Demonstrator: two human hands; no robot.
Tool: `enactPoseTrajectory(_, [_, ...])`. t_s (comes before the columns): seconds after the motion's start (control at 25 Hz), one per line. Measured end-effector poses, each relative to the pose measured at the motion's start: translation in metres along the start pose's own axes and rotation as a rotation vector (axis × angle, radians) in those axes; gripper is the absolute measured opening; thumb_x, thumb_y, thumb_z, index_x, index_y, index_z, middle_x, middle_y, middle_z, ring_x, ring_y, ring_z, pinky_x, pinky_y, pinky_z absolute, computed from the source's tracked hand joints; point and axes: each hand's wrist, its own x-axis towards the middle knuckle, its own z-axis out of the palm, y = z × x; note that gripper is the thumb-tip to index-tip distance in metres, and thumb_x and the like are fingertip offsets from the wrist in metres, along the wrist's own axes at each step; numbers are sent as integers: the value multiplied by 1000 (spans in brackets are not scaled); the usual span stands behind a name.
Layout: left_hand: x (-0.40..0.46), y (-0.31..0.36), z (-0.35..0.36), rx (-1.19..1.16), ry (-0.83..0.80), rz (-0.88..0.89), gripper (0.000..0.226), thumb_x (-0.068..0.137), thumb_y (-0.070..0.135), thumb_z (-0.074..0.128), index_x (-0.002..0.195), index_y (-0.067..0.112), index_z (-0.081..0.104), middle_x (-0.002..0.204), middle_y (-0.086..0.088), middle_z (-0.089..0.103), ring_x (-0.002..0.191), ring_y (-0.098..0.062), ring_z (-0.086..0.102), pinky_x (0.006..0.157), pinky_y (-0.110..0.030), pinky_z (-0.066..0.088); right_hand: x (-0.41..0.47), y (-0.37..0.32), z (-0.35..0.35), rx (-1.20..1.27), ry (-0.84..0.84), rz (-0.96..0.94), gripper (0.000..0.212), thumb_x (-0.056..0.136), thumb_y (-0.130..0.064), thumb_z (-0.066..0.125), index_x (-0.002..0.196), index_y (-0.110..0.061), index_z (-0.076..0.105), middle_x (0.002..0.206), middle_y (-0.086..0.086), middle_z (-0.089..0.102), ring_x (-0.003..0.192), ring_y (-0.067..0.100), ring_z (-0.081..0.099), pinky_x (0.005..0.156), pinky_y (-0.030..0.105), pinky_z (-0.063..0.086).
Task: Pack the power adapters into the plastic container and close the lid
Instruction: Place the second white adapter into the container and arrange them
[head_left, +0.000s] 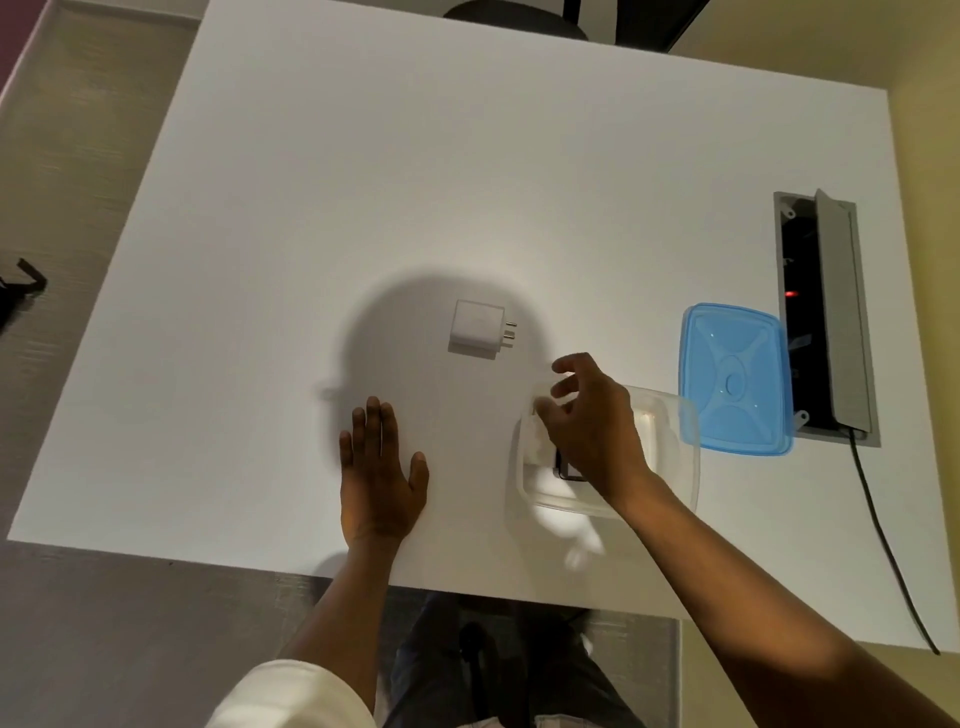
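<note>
White table (467, 182) carries a clear rectangular plastic container (670, 467) near its near edge, with white and dark adapters seen inside. Over it the right hand (592, 421) hovers, fingers loosely spread, nothing gripped. One white square power adapter (477, 328) lies farther in. It is best pinched by its sides. The blue plastic lid (735, 379) overlaps the container's right rim. The left hand (379, 473) lies flat.

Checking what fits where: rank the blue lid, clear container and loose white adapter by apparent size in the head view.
1. clear container and blue lid: look alike in footprint; a hand partly covers the container, so no ranking between them.
2. white adapter: clearly smallest.
</note>
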Motion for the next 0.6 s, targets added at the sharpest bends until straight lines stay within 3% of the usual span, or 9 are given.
enactPoseTrajectory(0.08, [0, 0, 0, -2, -1, -6, 79, 95, 47, 31, 160, 18, -4, 170, -4, 0, 157, -24, 3, 128, -46, 13, 27, -27, 9, 73, -128, 71, 34, 77, -27, 72, 108, -17, 61, 92, 3, 72, 80, 21, 70, 80, 39, 58])
enactPoseTrajectory(0.2, [0, -1, -1, -7, -2, -18, 80, 96, 49, 29, 159, 21, -9, 170, -2, -1, 157, -21, -1, 128, -44, 11, 68, -57, 35, 90, -243, 157, 54, 74, -29, 77, 120, -11, 54, 111, 13, 67, 97, 30, 68, 88, 45, 56])
enactPoseTrajectory(0.28, [0, -1, -1, -18, 0, -26, 81, 96, 49, 31, 159, 23, -12, 170, -1, -2, 157, -20, -3, 127, -43, 9, 88, -67, 52, 2, -224, 172, 70, 74, -30, 78, 130, -8, 42, 123, 16, 57, 108, 34, 62, 90, 40, 53])
enactPoseTrajectory(0.36, [0, 0, -1, -20, 5, -28, 81, 96, 49, 33, 159, 23, -12, 170, 0, -2, 157, -19, -3, 127, -42, 9, 101, -70, 68, -89, -194, 183, 74, 76, -28, 76, 134, -9, 34, 131, 18, 45, 113, 39, 57, 79, 36, 45])
enactPoseTrajectory(0.6, [1, -1, 2, -19, -8, -49, 80, 95, 51, 35, 161, 19, 2, 171, 1, 1, 158, -21, 2, 128, -43, 10, 115, -64, 100, -297, -177, 82, 69, 79, -40, 70, 133, -11, 37, 132, 17, 38, 113, 43, 51, 79, 40, 45])
